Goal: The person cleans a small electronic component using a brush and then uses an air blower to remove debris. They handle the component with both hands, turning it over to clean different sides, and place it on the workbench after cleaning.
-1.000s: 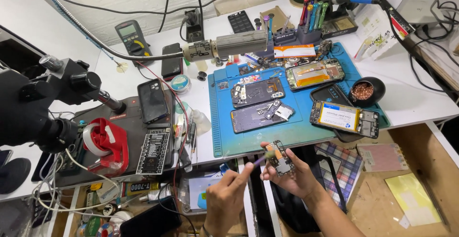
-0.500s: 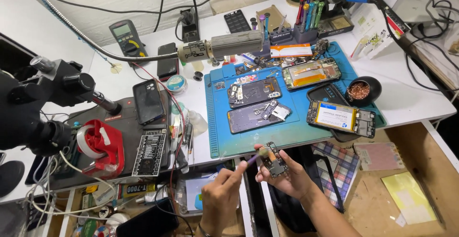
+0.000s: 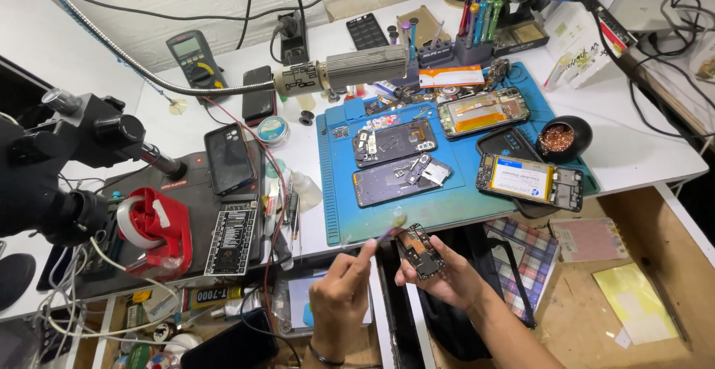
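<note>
just off the front edge of the worktop (image 3: 655, 153), the right hand (image 3: 447, 276) pinches a small circuit board (image 3: 421, 251) by its rims, a light, stiff, likely fragile thing, while the left hand (image 3: 341, 298) grips a thin brush (image 3: 389, 229) touching it.

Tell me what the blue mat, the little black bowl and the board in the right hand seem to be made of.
The blue work mat looks like matte silicone or rubber: flat, dull, with moulded compartments. The black bowl looks like glossy ceramic or plastic, which one is unclear; the filling seems to be coppery metal wool. The circuit board in the right hand looks like dark laminate with small metal parts.
</note>
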